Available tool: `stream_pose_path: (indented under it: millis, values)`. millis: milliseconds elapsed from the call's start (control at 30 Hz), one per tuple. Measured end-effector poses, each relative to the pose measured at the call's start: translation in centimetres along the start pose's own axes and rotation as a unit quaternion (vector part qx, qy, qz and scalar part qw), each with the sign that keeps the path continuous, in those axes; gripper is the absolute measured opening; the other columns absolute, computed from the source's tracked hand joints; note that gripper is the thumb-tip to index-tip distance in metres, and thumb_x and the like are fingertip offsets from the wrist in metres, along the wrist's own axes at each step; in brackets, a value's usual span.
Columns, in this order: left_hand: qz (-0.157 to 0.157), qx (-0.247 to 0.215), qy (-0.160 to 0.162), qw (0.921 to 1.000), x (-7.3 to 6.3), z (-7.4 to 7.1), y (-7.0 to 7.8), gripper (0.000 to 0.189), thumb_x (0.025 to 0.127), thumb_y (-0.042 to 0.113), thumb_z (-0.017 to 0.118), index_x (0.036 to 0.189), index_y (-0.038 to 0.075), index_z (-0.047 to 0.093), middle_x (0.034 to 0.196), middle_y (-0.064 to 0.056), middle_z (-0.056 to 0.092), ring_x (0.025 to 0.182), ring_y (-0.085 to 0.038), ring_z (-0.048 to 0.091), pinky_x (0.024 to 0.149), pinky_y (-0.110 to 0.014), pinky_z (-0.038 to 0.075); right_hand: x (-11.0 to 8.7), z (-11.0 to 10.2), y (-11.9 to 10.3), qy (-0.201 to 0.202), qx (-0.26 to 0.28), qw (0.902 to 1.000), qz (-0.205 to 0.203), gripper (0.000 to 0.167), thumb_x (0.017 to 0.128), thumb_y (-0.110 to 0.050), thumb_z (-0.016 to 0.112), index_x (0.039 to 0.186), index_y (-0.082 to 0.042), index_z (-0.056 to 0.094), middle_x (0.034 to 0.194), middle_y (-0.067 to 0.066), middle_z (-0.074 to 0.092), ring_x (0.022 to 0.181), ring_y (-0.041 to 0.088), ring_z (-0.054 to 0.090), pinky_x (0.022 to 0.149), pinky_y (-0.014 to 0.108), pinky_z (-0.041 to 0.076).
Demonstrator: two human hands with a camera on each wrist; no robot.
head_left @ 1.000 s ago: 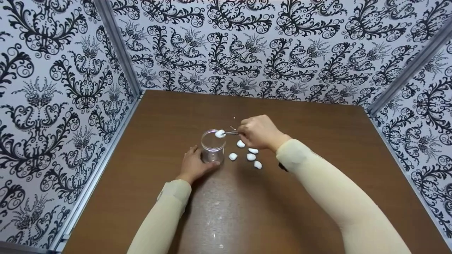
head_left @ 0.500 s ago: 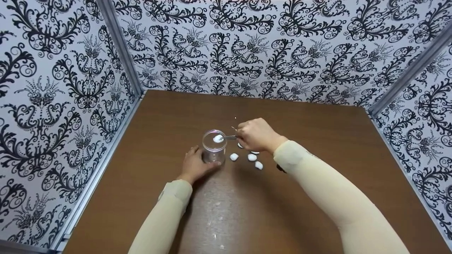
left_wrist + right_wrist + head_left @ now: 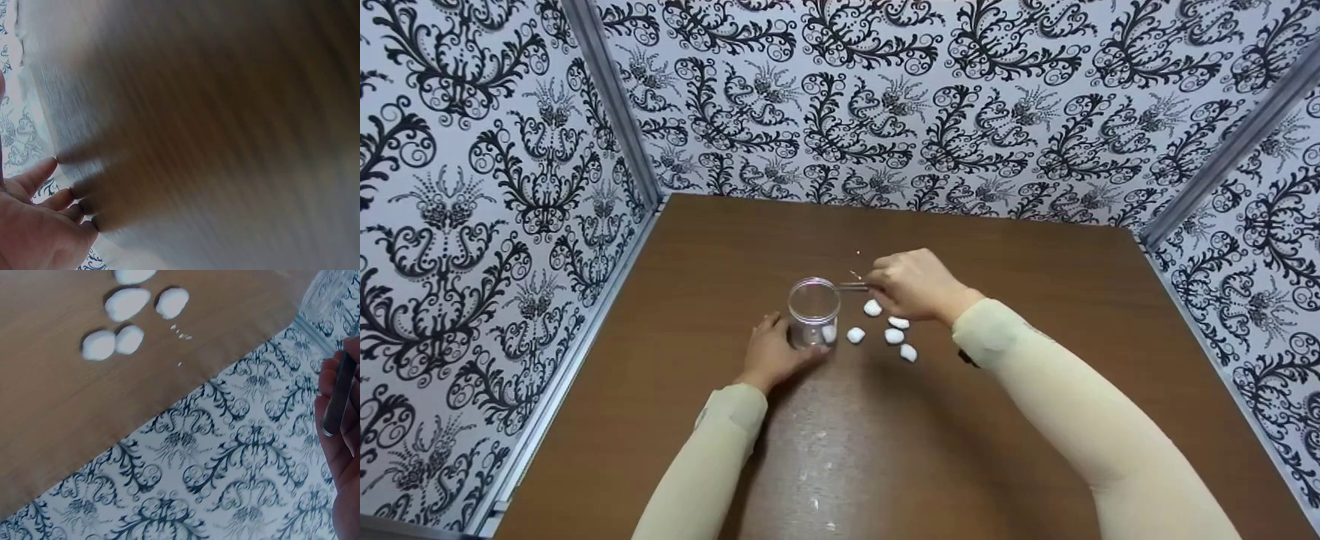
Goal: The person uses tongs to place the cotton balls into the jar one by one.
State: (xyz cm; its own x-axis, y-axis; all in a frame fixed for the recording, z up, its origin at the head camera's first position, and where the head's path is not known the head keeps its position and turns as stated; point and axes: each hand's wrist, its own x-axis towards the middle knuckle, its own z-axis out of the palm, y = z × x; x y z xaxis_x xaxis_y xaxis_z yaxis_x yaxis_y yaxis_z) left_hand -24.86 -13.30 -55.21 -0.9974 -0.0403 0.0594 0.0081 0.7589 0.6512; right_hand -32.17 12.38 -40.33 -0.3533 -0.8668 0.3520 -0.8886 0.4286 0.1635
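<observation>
Clear cylindrical jar [image 3: 814,318], fingers of my left hand [image 3: 772,349] round it; fluffy white ball [image 3: 829,332], newly inside; slim metal tweezers [image 3: 853,286], seemingly freed, right of jar, pinched in my right hand [image 3: 915,282].

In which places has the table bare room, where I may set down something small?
The table is bare between the left hand and left wall, between the left sleeve and right sleeve, and from the right sleeve to the right wall. It is crowded in the middle: clear jar, tweezers, right hand and five white balls sit close together.
</observation>
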Motion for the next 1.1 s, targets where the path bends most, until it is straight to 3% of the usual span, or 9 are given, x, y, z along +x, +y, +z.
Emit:
stream_pose_path:
  millis: [200, 433, 567, 733, 967, 1100]
  values:
    - [-0.013, -0.003, 0.004, 0.9999, -0.2, -0.4, -0.1, 0.093, 0.073, 0.056, 0.082, 0.140, -0.002, 0.053, 0.150, -0.026, 0.039, 0.143, -0.042, 0.029, 0.118, -0.053, 0.019, -3.7, 0.3, 2.2, 0.008, 0.003, 0.9988, 0.048, 0.008, 0.087, -0.017, 0.070, 0.089, -0.012, 0.075, 0.079, 0.000, 0.063, 0.061, 0.019, 0.060, 0.051, 0.040, 0.051]
    - [-0.014, -0.010, 0.003, 0.9998, -0.2, -0.7, 0.0, 0.092, 0.074, 0.055, 0.082, 0.140, -0.001, 0.053, 0.151, -0.026, 0.038, 0.143, -0.044, 0.027, 0.117, -0.056, 0.019, -9.8, 2.6, 4.6, -0.028, 0.004, 0.9927, 0.117, 0.010, 0.088, -0.019, 0.074, 0.091, -0.010, 0.076, 0.081, 0.002, 0.065, 0.064, 0.024, 0.063, 0.053, 0.045, 0.053]
    - [-0.012, -0.010, 0.001, 0.9999, 0.0, -0.7, 0.0, 0.092, 0.073, 0.056, 0.082, 0.140, -0.001, 0.053, 0.151, -0.026, 0.038, 0.143, -0.043, 0.027, 0.118, -0.055, 0.018, -12.2, 3.8, 5.6, -0.049, -0.007, 0.9879, 0.147, 0.008, 0.085, -0.016, 0.075, 0.089, -0.009, 0.076, 0.080, 0.003, 0.065, 0.064, 0.026, 0.064, 0.053, 0.047, 0.053]
    - [-0.005, -0.007, 0.006, 0.9999, 0.0, -0.6, -0.1, 0.091, 0.073, 0.054, 0.083, 0.139, -0.001, 0.055, 0.150, -0.026, 0.040, 0.142, -0.044, 0.029, 0.118, -0.054, 0.018, -13.2, 4.6, 6.1, -0.069, -0.009, 0.9818, 0.177, 0.006, 0.084, -0.013, 0.074, 0.088, -0.008, 0.075, 0.078, 0.004, 0.064, 0.065, 0.030, 0.064, 0.054, 0.050, 0.052]
    - [-0.018, -0.021, -0.003, 0.9996, 0.0, -0.1, -0.2, 0.091, 0.073, 0.054, 0.083, 0.141, 0.002, 0.053, 0.152, -0.025, 0.037, 0.144, -0.044, 0.026, 0.119, -0.052, 0.015, -12.9, 5.3, 6.2, -0.086, -0.001, 0.9768, 0.197, 0.005, 0.085, -0.011, 0.072, 0.083, -0.006, 0.072, 0.077, 0.006, 0.064, 0.067, 0.031, 0.064, 0.058, 0.053, 0.053]
    - [-0.010, -0.023, 0.001, 0.9997, 0.0, 0.2, 0.1, 0.089, 0.073, 0.052, 0.085, 0.140, 0.001, 0.055, 0.150, -0.026, 0.039, 0.142, -0.045, 0.028, 0.118, -0.054, 0.017, -12.6, 5.5, 6.1, -0.097, 0.003, 0.9730, 0.210, 0.006, 0.085, -0.011, 0.073, 0.083, -0.006, 0.072, 0.077, 0.007, 0.065, 0.068, 0.033, 0.064, 0.060, 0.054, 0.053]
